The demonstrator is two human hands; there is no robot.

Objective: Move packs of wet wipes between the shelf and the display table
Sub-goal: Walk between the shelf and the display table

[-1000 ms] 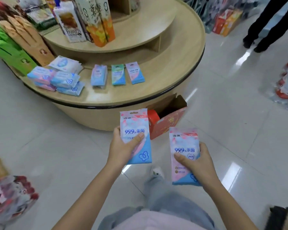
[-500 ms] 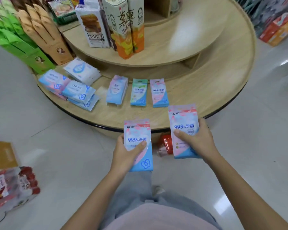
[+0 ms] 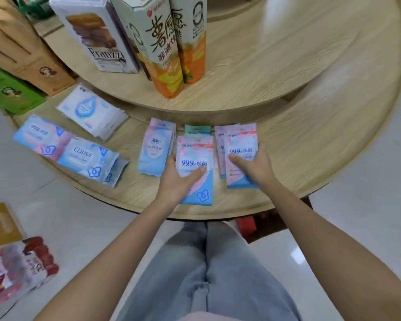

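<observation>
My left hand (image 3: 180, 179) grips a pink-and-blue wet wipes pack (image 3: 198, 156) over the round wooden display table (image 3: 299, 144), covering most of a green pack (image 3: 197, 130) lying there. My right hand (image 3: 256, 166) holds a second pink-and-blue pack (image 3: 241, 144) on top of a matching pink pack (image 3: 220, 147) on the table. A pale blue pack (image 3: 156, 149) lies just left of my left hand. More wipes lie further left: a blue-pink pack (image 3: 41, 139), a blue EDI pack (image 3: 88, 159) and a white pile (image 3: 90, 111).
The raised upper tier (image 3: 252, 72) carries tall snack boxes (image 3: 169, 45) and a Franzzi box (image 3: 95, 35). Brown and green cartons (image 3: 21, 66) stand at the far left. Red packaged goods (image 3: 16, 267) lie on the tiled floor at lower left. A red box (image 3: 248, 225) sits under the table edge.
I have stepped up to the table. Both hands moved forward with their packs, from in front of the table edge to over the row of packs lying on it.
</observation>
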